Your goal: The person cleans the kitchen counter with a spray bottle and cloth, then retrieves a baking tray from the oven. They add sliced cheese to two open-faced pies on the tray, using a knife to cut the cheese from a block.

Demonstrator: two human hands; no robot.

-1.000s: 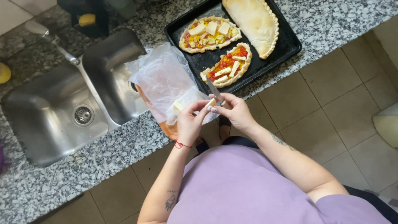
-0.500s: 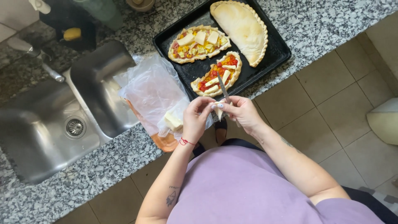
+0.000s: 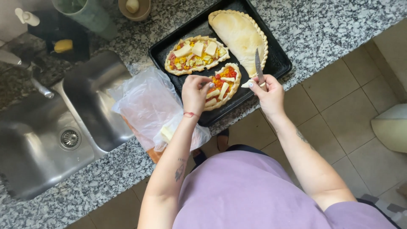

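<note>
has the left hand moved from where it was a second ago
Yes. The left hand left the plastic bag on the cutting board and went up onto the black baking tray, over the small open pie.

A speckled grey granite desk (image 3: 322,29) runs across the view above a tiled floor (image 3: 339,110). A black baking tray (image 3: 280,63) lies on it at about one o'clock. A clear plastic bag (image 3: 144,101) rests over a wooden board (image 3: 152,153) near the centre, at the desk's edge. A steel double sink (image 3: 46,165) is set into it at eight o'clock. A green cup (image 3: 91,17) and a small bowl (image 3: 135,8) stand at eleven o'clock.
</note>
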